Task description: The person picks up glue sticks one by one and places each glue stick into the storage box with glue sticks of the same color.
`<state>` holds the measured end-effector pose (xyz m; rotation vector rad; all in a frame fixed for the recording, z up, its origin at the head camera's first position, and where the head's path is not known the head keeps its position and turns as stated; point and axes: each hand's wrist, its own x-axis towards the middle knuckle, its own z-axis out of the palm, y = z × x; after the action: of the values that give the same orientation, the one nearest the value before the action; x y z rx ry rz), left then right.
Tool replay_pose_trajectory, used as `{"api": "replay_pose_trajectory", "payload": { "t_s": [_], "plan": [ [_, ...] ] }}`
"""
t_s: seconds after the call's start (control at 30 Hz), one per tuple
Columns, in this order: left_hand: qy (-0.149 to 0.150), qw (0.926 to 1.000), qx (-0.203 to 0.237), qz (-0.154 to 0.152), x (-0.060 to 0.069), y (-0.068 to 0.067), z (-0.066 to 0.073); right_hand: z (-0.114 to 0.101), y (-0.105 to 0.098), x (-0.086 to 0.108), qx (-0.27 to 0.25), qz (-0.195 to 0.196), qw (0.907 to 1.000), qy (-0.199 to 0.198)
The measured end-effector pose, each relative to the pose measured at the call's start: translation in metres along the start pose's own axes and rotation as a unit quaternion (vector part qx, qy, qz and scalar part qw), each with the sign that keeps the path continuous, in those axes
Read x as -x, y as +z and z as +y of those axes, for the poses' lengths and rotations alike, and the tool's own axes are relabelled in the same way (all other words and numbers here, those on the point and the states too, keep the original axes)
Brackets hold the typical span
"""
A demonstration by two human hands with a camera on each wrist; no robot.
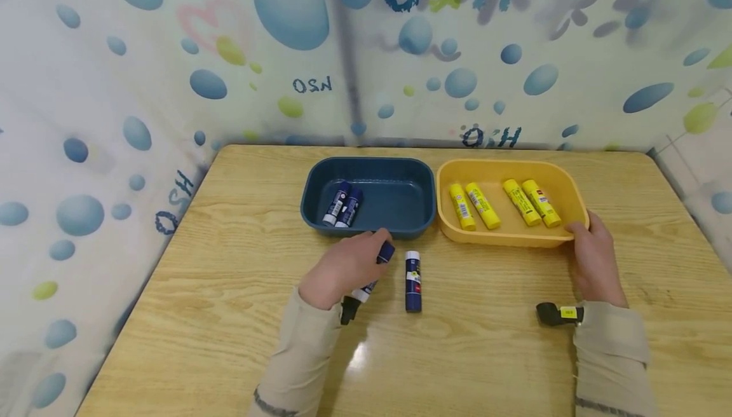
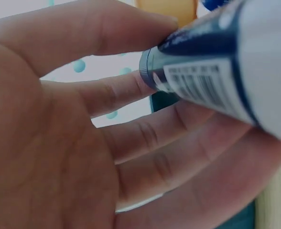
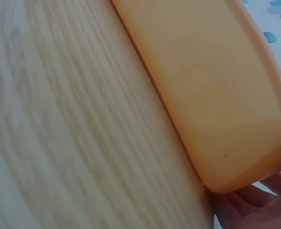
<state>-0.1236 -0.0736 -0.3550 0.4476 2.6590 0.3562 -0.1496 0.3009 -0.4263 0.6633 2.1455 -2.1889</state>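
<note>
My left hand (image 1: 347, 266) pinches a dark blue glue stick (image 1: 386, 252) between thumb and fingers, just in front of the dark blue bin (image 1: 389, 233). In the left wrist view the held stick's barcode label and white end are close to the camera. Another blue glue stick (image 1: 413, 282) with a white end lies on the table to the right of that hand. At the right front corner of the yellow bin (image 1: 503, 238), my right hand (image 1: 597, 263) grips the rim, thumb on top and fingers outside. The right wrist view shows the bin's side wall (image 3: 202, 95).
Two blue glue sticks (image 1: 336, 203) lie in the left part of the blue bin. Several yellow glue sticks (image 1: 483, 205) lie in the yellow bin beside it. Both bins stand on a wooden table (image 1: 229, 277), near a patterned wall (image 1: 377, 67) at the back.
</note>
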Motion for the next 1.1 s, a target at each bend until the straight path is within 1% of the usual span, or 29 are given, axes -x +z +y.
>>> {"api": "replay_pose_trajectory", "payload": {
  "t_s": [0.07, 0.17, 0.27, 0.4, 0.47, 0.57, 0.6, 0.7, 0.8, 0.83, 1.0, 1.1],
  "plan": [
    [0.005, 1.0000, 0.009, 0.002, 0.002, -0.002, 0.000, 0.001, 0.000, -0.001, 0.004, 0.002, 1.0000, 0.003],
    [0.011, 0.9994, 0.029, 0.014, 0.005, -0.006, -0.002, 0.001, -0.001, -0.001, 0.009, -0.001, 0.9999, 0.005],
    [0.016, 0.9981, 0.044, 0.040, 0.008, -0.012, -0.005, 0.002, -0.001, -0.002, 0.013, 0.000, 0.9999, 0.004],
    [0.018, 0.9958, 0.042, 0.080, 0.010, -0.021, -0.009, 0.004, -0.002, -0.003, 0.018, 0.001, 0.9998, 0.003],
    [0.017, 0.9946, 0.041, 0.094, 0.010, -0.025, -0.010, 0.004, -0.002, -0.003, 0.014, -0.003, 0.9999, 0.001],
    [0.021, 0.9927, 0.045, 0.110, 0.009, -0.034, -0.012, 0.004, -0.002, -0.003, 0.008, -0.009, 0.9999, -0.003],
    [0.024, 0.9919, 0.045, 0.116, 0.009, -0.038, -0.012, 0.003, -0.002, -0.002, 0.016, -0.010, 0.9998, -0.004],
    [0.032, 0.9899, 0.057, 0.126, 0.007, -0.050, -0.014, 0.001, -0.002, -0.002, 0.016, -0.010, 0.9998, -0.006],
    [0.034, 0.9902, 0.064, 0.120, 0.004, -0.063, -0.016, 0.000, 0.000, -0.001, 0.019, -0.013, 0.9997, -0.009],
    [0.035, 0.9907, 0.063, 0.115, 0.003, -0.066, -0.016, 0.000, 0.000, -0.001, 0.010, -0.015, 0.9998, -0.009],
    [0.045, 0.9933, 0.038, 0.099, -0.007, -0.084, -0.017, 0.000, 0.000, 0.000, 0.008, -0.017, 0.9998, -0.012],
    [0.043, 0.9956, 0.026, 0.079, -0.017, -0.092, -0.018, 0.002, -0.001, -0.001, -0.007, -0.011, 0.9998, -0.013]
  ]
}}
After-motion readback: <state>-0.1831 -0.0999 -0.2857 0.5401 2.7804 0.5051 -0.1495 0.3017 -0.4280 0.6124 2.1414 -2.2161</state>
